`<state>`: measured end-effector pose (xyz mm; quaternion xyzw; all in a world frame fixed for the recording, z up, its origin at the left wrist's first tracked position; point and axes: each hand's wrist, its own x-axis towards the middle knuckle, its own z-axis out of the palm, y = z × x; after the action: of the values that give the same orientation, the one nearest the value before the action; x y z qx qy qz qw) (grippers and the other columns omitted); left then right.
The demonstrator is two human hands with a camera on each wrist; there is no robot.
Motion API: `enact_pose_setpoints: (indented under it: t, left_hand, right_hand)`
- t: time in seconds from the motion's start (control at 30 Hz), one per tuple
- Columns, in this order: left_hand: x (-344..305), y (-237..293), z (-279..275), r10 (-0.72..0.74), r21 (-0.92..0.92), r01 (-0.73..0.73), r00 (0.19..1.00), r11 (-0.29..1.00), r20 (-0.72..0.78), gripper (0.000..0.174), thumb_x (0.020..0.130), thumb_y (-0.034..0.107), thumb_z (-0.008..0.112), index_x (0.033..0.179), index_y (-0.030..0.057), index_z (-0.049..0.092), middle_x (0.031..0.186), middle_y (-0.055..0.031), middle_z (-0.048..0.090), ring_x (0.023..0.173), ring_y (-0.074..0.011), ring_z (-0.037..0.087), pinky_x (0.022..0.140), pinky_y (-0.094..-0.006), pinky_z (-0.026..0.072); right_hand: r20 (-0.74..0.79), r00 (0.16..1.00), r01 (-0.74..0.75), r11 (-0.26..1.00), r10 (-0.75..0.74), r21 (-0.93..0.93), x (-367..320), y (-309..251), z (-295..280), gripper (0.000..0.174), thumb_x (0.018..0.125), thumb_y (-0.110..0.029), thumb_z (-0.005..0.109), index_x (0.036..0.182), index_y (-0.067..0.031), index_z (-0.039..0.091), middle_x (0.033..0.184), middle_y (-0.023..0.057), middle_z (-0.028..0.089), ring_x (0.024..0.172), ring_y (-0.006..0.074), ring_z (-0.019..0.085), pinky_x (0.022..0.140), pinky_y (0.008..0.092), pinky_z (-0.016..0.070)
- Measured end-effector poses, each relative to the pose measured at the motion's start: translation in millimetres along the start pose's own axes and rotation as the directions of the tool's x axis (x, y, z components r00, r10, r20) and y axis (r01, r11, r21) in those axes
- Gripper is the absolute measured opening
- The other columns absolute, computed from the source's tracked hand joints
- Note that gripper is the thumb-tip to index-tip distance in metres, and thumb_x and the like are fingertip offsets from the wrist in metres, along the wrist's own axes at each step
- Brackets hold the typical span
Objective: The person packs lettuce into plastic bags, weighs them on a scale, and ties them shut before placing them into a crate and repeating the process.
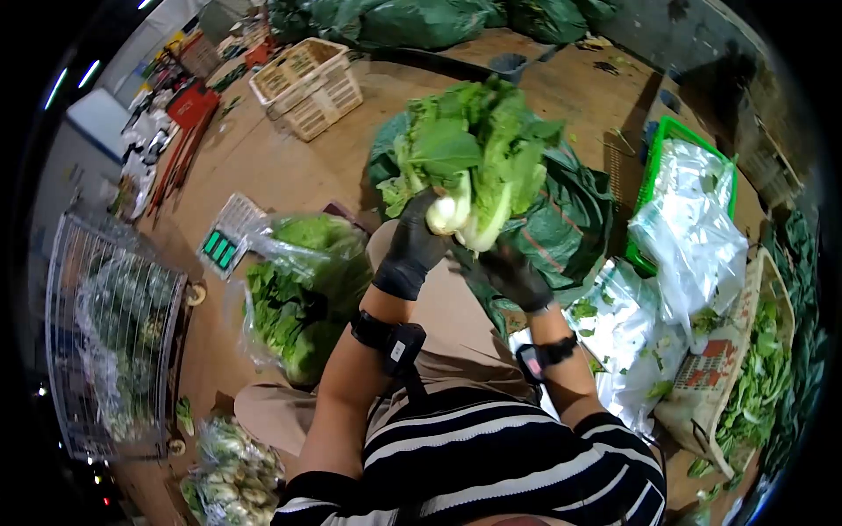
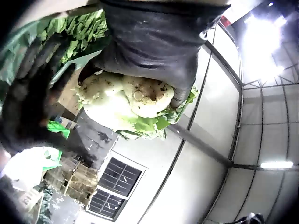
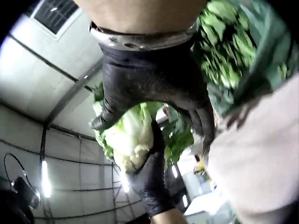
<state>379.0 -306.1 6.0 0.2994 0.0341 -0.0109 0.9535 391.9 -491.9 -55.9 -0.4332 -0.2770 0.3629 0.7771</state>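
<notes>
The bunch of leafy green cabbage with thick white stems [image 1: 474,162] is held up in the air over the person's lap, leaves upward. The black-gloved left hand [image 1: 410,250] grips it round the stem ends, fingers curled tight about the soil-flecked base. The gloved right hand [image 1: 513,276] sits just below with fingers spread, holding nothing; whether it touches the stems cannot be told. The step looks like checking or trimming the bunch, and a next move would call for the free hand to steady the base. Behind lies a dark green sack [image 1: 574,219]. On the brown floor [image 1: 263,167], a clear plastic bag of greens [image 1: 298,280] lies towards its left edge and a green plastic crate [image 1: 653,175] towards its right
</notes>
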Motion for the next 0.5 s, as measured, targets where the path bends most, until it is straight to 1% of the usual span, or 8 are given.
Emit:
enact_pose_setpoints:
  t: [0.07, 0.2, 0.23, 0.27, 0.33, 0.37, 0.4, 0.5]
  left_hand:
    - [-22, 8, 4, -0.014, 0.125, 0.020, 0.999, 0.992, -0.044, 0.023, 0.079, 0.019, 0.051, 0.099, 0.0081, 0.052, 0.091, -0.0041, 0.056, 0.077, -0.0178, 0.057, 0.060, -0.0265, 0.0466]
    - [-56, 28, -1, -0.009, 0.310, 0.039, 0.995, 0.950, -0.099, 0.021, 0.076, 0.013, 0.056, 0.096, 0.0055, 0.054, 0.091, -0.0055, 0.058, 0.079, -0.0165, 0.057, 0.066, -0.0267, 0.0467]
    - [-61, 26, -8, 0.279, 0.757, -0.289, 0.949, 0.586, 0.146, 0.022, 0.075, 0.011, 0.056, 0.096, 0.0045, 0.054, 0.091, -0.0062, 0.058, 0.079, -0.0176, 0.057, 0.068, -0.0271, 0.0463]
    - [-62, 24, -17, 0.361, 0.865, -0.501, 0.801, -0.033, 0.478, 0.022, 0.075, 0.008, 0.056, 0.096, 0.0035, 0.053, 0.091, -0.0069, 0.058, 0.079, -0.0186, 0.057, 0.070, -0.0275, 0.0460]
    - [-59, 22, -48, 0.299, 0.674, -0.272, 0.951, 0.687, 0.079, 0.025, 0.074, 0.003, 0.056, 0.098, 0.0025, 0.051, 0.092, -0.0095, 0.057, 0.083, -0.0209, 0.056, 0.075, -0.0285, 0.0446]
    - [-71, 23, -44, 0.271, 0.338, -0.276, 0.961, 0.900, 0.063, 0.027, 0.073, -0.001, 0.054, 0.100, 0.0029, 0.050, 0.094, -0.0101, 0.056, 0.084, -0.0206, 0.055, 0.076, -0.0283, 0.0442]
    - [-79, 22, -43, 0.250, -0.053, -0.247, 0.966, 0.968, 0.065, 0.030, 0.072, -0.004, 0.052, 0.101, 0.0033, 0.049, 0.095, -0.0108, 0.055, 0.086, -0.0203, 0.054, 0.076, -0.0281, 0.0438]
    - [-91, 11, -75, 0.647, 0.638, -0.481, 0.762, 0.601, -0.034, 0.030, 0.075, -0.002, 0.050, 0.104, 0.0019, 0.046, 0.098, -0.0093, 0.053, 0.086, -0.0168, 0.053, 0.075, -0.0280, 0.0444]
  right_hand:
    - [-0.070, 0.965, 0.245, 0.775, -0.253, 0.582, 45, 19, 0, 0.061, 0.078, -0.038, 0.053, 0.124, -0.0053, 0.029, 0.122, 0.0098, 0.038, 0.110, 0.0240, 0.040, 0.091, 0.0381, 0.0346]
    - [-0.088, 0.993, 0.107, 0.944, -0.083, 0.312, 54, 29, 10, 0.073, 0.073, -0.055, 0.047, 0.125, -0.0070, 0.028, 0.124, 0.0114, 0.036, 0.110, 0.0264, 0.040, 0.090, 0.0408, 0.0355]
    - [0.012, 1.000, -0.008, 0.941, 0.004, 0.338, 46, 24, 13, 0.072, 0.075, -0.055, 0.045, 0.125, -0.0072, 0.028, 0.125, 0.0121, 0.035, 0.108, 0.0261, 0.042, 0.088, 0.0395, 0.0378]
    - [0.112, 0.990, -0.124, 0.928, 0.089, 0.353, 39, 21, 16, 0.070, 0.076, -0.056, 0.042, 0.125, -0.0074, 0.028, 0.125, 0.0128, 0.034, 0.106, 0.0258, 0.044, 0.086, 0.0383, 0.0400]
    - [0.056, 0.997, -0.071, 0.883, 0.051, 0.464, 38, 17, 34, 0.061, 0.081, -0.043, 0.047, 0.124, -0.0041, 0.029, 0.121, 0.0146, 0.039, 0.100, 0.0235, 0.049, 0.080, 0.0350, 0.0441]
    - [-0.049, 0.998, -0.029, 0.982, 0.038, 0.185, 37, 17, 41, 0.058, 0.079, -0.034, 0.053, 0.123, -0.0017, 0.031, 0.118, 0.0152, 0.042, 0.099, 0.0222, 0.049, 0.079, 0.0329, 0.0438]
    - [-0.136, 0.991, -0.006, 0.993, -0.010, -0.115, 37, 20, 46, 0.056, 0.078, -0.025, 0.058, 0.122, 0.0007, 0.033, 0.116, 0.0159, 0.045, 0.098, 0.0209, 0.050, 0.078, 0.0308, 0.0435]
    - [-0.053, 0.875, 0.190, 0.442, -0.480, -0.876, 53, -6, 82, 0.053, 0.072, -0.018, 0.063, 0.115, 0.0033, 0.040, 0.102, 0.0169, 0.052, 0.089, 0.0231, 0.053, 0.071, 0.0316, 0.0447]
